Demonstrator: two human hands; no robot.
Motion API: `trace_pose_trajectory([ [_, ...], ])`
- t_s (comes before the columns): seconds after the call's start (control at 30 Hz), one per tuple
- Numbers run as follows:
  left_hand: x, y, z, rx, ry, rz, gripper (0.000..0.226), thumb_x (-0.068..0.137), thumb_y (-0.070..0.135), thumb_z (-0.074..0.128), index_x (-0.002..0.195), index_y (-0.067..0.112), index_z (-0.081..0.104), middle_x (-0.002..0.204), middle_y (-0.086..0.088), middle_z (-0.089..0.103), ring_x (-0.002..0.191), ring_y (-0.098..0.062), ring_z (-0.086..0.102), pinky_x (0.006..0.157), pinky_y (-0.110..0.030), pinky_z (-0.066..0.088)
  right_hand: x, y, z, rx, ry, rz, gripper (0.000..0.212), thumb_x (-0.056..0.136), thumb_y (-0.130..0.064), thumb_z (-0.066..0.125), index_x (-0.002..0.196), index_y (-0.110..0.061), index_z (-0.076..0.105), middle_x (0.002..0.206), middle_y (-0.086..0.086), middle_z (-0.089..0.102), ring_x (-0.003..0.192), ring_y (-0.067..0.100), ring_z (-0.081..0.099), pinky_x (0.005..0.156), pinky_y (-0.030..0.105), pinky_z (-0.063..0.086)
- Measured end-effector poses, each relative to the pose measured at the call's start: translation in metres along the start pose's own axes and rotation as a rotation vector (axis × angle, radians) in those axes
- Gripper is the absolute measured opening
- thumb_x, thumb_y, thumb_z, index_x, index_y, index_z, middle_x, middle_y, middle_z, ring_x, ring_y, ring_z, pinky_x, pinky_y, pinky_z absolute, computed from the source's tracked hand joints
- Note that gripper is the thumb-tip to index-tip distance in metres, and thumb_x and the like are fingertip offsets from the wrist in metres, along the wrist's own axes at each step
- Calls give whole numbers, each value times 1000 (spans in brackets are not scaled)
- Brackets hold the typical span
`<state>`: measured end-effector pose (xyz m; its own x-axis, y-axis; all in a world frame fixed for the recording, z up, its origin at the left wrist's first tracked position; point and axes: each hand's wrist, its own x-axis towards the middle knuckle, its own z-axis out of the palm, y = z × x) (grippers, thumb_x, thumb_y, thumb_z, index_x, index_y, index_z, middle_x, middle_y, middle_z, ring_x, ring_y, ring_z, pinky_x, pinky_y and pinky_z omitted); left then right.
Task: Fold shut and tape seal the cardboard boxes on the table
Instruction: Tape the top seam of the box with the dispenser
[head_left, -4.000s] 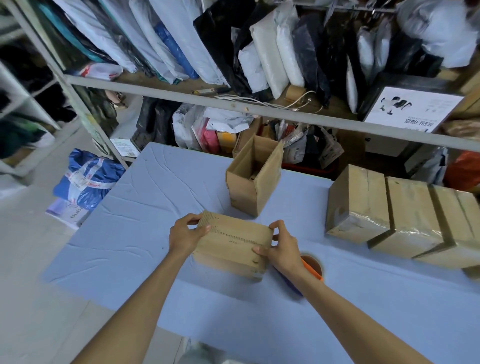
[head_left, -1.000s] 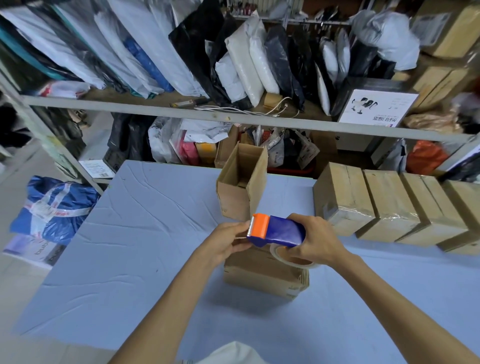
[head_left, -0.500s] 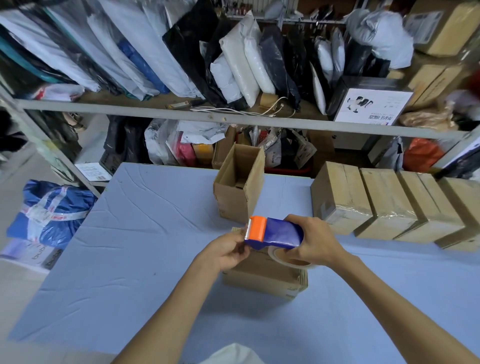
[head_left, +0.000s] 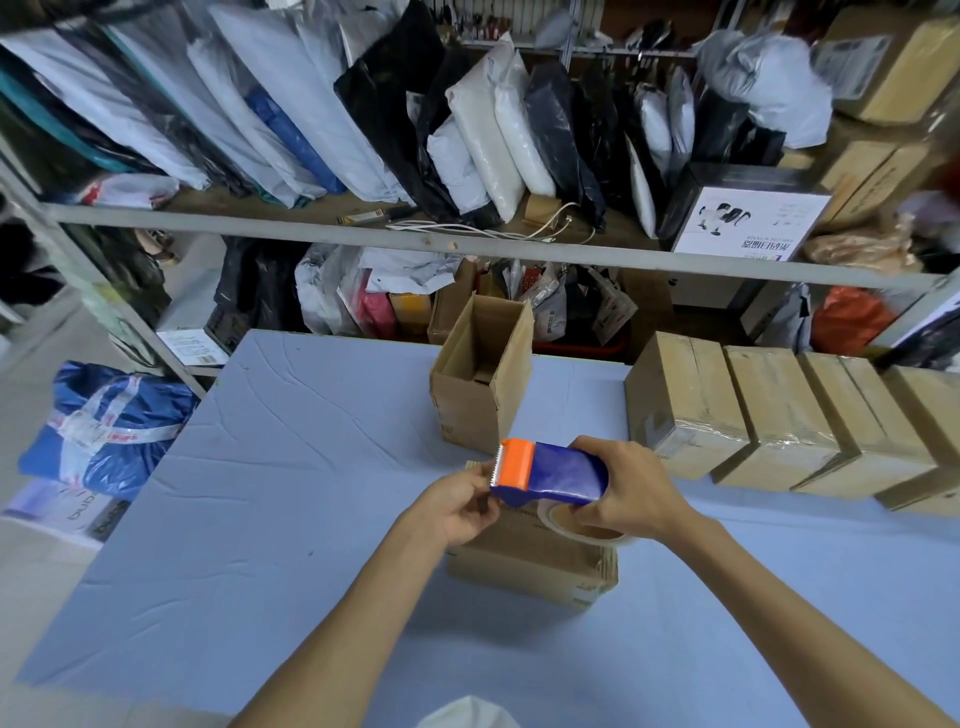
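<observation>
Head view — right hand (head_left: 631, 493) grips glossy dispenser (head_left: 558, 473); left hand (head_left: 457, 506) pinches serrated end.

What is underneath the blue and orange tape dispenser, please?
A closed brown cardboard box sits on the blue table beneath the blue and orange tape dispenser. The clear tape roll, left hand and right hand also cover much of its top, so any seam tape cannot be seen.

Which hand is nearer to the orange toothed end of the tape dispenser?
Left. Fingers of the left hand pinch the tape dispenser just under its orange end; the right hand grips the blue body at the opposite end, farther away.
</observation>
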<state>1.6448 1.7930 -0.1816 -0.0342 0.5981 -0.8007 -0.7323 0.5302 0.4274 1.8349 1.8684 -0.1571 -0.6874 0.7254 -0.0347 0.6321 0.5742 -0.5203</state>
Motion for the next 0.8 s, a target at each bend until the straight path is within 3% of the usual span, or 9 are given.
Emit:
trace_pose_trajectory([
  [0.2,-3,4,-9,58,-97,11,7,94,8,58,99,7,63,84,-11,70,80,-17,64,52,-20,54,1,0,-1,3,-1,9,64,58,-56,70,114,-26,57,97,-18,62,80,3,55,66,5,38],
  [0.37,-5,18,-21,135,-152,-6,26,96,26,54,100,5,68,93,-13,72,87,-22,68,63,-26,57,1,0,-2,5,-13,13,64,58,-56,70,113,-26,57,97,-18,63,77,-3,54,65,4,35],
  [0.53,-12,20,-16,526,-88,206,7,91,20,65,92,14,69,89,-2,73,80,-9,70,66,-21,55,2,-2,0,-20,-32,-2,61,60,-56,70,112,-28,57,97,-18,65,74,-6,53,64,2,33],
  [0.8,-7,12,-10,754,19,502,3,88,16,70,85,17,69,85,1,71,73,-3,69,53,-14,51,1,0,0,-23,-34,10,63,60,-55,72,114,-27,56,99,-16,66,84,6,59,67,5,38],
])
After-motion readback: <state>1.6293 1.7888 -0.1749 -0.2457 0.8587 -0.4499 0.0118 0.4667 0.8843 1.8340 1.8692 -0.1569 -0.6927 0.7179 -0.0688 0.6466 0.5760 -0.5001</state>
